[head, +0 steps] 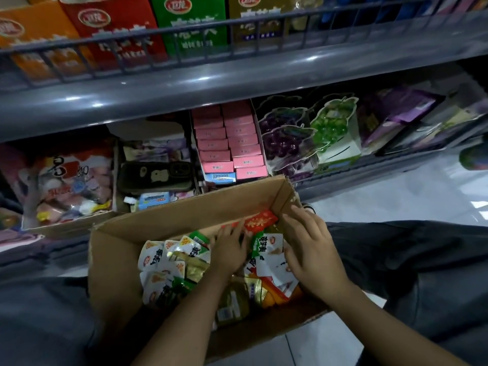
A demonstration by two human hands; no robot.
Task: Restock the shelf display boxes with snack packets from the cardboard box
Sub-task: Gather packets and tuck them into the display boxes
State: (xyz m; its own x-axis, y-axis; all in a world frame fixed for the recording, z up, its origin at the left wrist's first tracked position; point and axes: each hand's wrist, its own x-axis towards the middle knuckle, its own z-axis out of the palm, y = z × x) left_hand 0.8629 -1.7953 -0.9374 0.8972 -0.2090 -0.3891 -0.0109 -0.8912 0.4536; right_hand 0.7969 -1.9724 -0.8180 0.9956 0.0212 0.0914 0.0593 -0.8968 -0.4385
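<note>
An open cardboard box sits between my knees, holding several small snack packets, white, green and orange. Both my hands are inside it. My left hand lies on the pile with fingers spread, its fingertips touching a red packet at the far wall. My right hand rests on white packets by the right wall, fingers slightly bent, thumb against a packet's edge. On the low shelf behind stand display boxes: one with pink packets and one with a phone lying on top.
A grey shelf edge overhangs the display boxes. Above it stand orange, red and green cartons behind a wire rail. Grape-shaped packs sit to the right, a large sweets bag to the left. White tiled floor lies at right.
</note>
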